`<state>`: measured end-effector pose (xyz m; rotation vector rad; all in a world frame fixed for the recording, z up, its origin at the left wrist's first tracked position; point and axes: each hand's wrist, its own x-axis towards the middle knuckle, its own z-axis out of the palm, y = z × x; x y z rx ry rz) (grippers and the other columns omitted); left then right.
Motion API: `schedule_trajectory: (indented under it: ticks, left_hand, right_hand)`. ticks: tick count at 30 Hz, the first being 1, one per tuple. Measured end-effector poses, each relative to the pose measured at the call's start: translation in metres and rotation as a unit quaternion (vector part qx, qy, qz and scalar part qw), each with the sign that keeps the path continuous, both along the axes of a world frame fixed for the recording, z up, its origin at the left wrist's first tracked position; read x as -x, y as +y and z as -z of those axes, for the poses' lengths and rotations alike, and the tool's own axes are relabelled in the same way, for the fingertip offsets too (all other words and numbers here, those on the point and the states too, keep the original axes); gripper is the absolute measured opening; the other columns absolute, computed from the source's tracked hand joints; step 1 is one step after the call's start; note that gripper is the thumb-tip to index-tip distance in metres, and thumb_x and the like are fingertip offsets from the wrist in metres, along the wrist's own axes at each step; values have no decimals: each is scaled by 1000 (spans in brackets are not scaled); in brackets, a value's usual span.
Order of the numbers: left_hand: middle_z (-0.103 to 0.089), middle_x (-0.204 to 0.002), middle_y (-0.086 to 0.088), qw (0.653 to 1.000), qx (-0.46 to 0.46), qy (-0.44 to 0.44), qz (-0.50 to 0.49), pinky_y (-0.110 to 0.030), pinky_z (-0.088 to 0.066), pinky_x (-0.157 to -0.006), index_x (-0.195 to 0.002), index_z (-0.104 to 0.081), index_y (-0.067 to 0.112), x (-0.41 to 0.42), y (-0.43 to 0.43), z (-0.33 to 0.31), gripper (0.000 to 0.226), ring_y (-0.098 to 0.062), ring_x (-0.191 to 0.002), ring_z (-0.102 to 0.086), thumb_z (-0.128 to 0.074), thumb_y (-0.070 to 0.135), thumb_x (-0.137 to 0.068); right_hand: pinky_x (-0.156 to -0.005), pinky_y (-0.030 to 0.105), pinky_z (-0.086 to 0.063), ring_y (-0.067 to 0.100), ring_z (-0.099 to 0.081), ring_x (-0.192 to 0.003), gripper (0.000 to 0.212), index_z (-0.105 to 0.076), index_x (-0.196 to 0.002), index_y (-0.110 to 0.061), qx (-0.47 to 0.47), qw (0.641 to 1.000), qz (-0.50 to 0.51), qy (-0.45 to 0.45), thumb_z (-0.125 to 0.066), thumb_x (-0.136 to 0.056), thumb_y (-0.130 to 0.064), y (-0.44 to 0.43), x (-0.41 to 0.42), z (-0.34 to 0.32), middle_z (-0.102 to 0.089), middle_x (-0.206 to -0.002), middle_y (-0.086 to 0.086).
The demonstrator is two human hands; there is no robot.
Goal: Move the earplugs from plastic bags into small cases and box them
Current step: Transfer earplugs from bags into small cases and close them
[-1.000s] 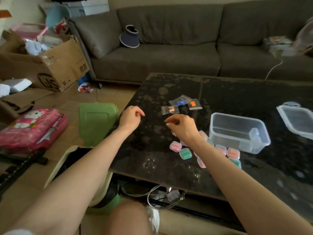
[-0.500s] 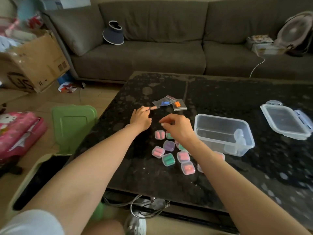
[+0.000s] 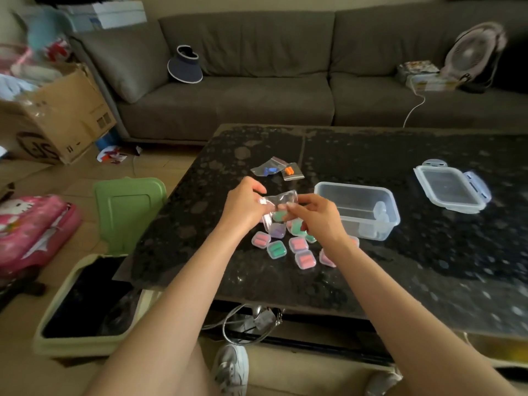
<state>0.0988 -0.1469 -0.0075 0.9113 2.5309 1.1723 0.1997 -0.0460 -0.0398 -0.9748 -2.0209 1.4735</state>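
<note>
Both hands now meet over the black table [image 3: 371, 155], holding one small clear plastic bag [image 3: 279, 202] between them in the air, just above the cluster of small cases [image 3: 276, 250]. The left hand [image 3: 245, 208] pinches the bag's left edge with curled fingers and thumb. The right hand [image 3: 314, 220] pinches its right edge with fingertips drawn together. What the bag holds cannot be made out through the blur.

Half a second ago the left fingertips were only touching this bag where it lay flat on the table, at the near-left of the bag group, and the right hand hovered with nothing in it above the cases. The bag has since been lifted and brought nearer, and the right hand has closed on it.

Two bags are left lying at the far side: the blue earplug bag [image 3: 265, 170] and the orange earplug bag [image 3: 290, 172], touching each other (a second ago three lay there). The cases, pink, green and purple, sit closed where they were. The clear box [image 3: 353, 186] stands open just to their right, and its lid [image 3: 451, 192] lies well apart to the right.
</note>
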Motion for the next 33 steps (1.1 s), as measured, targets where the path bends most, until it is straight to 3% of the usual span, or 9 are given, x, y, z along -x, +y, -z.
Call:
schedule_trajectory:
  ticks: [2,5,10,13,18,21,25,30,33]
  left_hand:
    - [-66,-98,1,993,-78,-90,-19,-15,-49,-58,-104,-61,17,-13,-6,5,20,-8,-83,-63,-68,16,-86]
    - [-69,-95,-4,952,-145,-267,-32,-24,-58,-63,-106,-64,14,-27,-16,15,15,-14,-81,-69,-59,18,-93]
    - [-71,-102,-12,922,-132,-364,-21,-28,-60,-64,-113,-63,6,-32,-17,31,21,-22,-81,-72,-56,14,-95]
    - [-73,-100,-11,929,-119,-349,30,-31,-59,-78,-115,-64,4,-31,-16,31,24,-20,-86,-72,-53,6,-95]
    - [-74,-99,-9,930,-120,-336,85,-29,-58,-78,-109,-67,4,-32,-22,29,20,-19,-88,-72,-54,6,-93]
    - [-74,-92,-9,933,-130,-330,68,-27,-59,-73,-103,-67,5,-32,-21,29,17,-19,-82,-73,-54,3,-92]
    - [-74,-85,-5,940,-134,-306,61,-24,-59,-67,-92,-67,9,-34,-20,26,12,-17,-76,-73,-56,4,-91]
    - [-72,-89,-10,956,-140,-256,29,-31,-59,-72,-93,-64,7,-35,-15,29,7,-18,-77,-72,-58,5,-91]
    - [-71,-89,-2,980,-125,-153,16,-26,-59,-67,-92,-63,9,-33,-12,35,6,-13,-78,-71,-61,14,-91]
  right_hand:
    - [-53,14,-41,3,-58,-57,26,-63,-114,-14,26,999,11,20,-63,-91,-27,-1,-9,2,-71,-89,1]
    - [-64,21,-50,7,-59,-69,28,-64,-115,-15,43,998,35,15,-64,-90,-28,-3,-19,8,-71,-96,4]
    - [-70,22,-52,7,-61,-73,27,-62,-114,-15,23,999,49,-2,-65,-91,-27,-6,-28,18,-67,-88,-4]
    - [-76,27,-54,10,-62,-81,28,-59,-118,-17,-6,998,61,-13,-64,-91,-24,-4,-27,16,-68,-102,3]
    - [-71,22,-53,6,-61,-74,32,-54,-118,-19,-1,998,62,17,-67,-89,-20,-1,-29,10,-62,-93,-5]
    - [-77,29,-57,9,-64,-78,33,-54,-118,-19,-7,998,60,9,-68,-88,-21,1,-28,8,-63,-93,-4]
    - [-78,32,-58,16,-66,-88,33,-54,-116,-19,-24,998,56,-14,-69,-87,-23,3,-26,7,-67,-109,5]
    - [-62,9,-39,6,-53,-82,21,-66,-104,-19,-245,965,72,-58,-70,-87,-30,-4,-26,11,-58,-107,-4]
    - [-65,13,-45,9,-60,-77,20,-71,-102,-14,-237,969,8,-62,-64,-91,-29,-10,-24,11,-68,-93,-1]
